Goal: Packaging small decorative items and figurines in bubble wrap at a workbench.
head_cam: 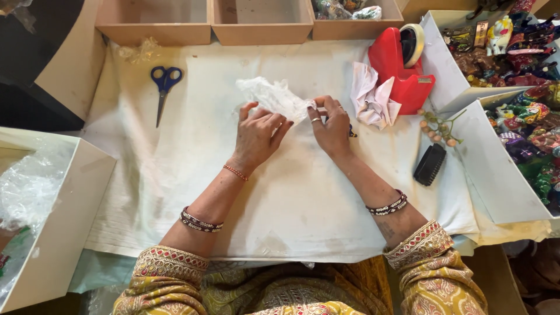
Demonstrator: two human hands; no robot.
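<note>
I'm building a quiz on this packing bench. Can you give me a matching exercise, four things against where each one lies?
Things:
1. scissors
2. tape dispenser
3. black brush
4. white wrapped bundle

Places:
A. between left hand and right hand
B. upper left of the cloth, blue handles
C. right of the cloth, below the beaded sprig
D. upper right, beside the crumpled paper

Pairs: 1-B, 2-D, 3-C, 4-A
</note>
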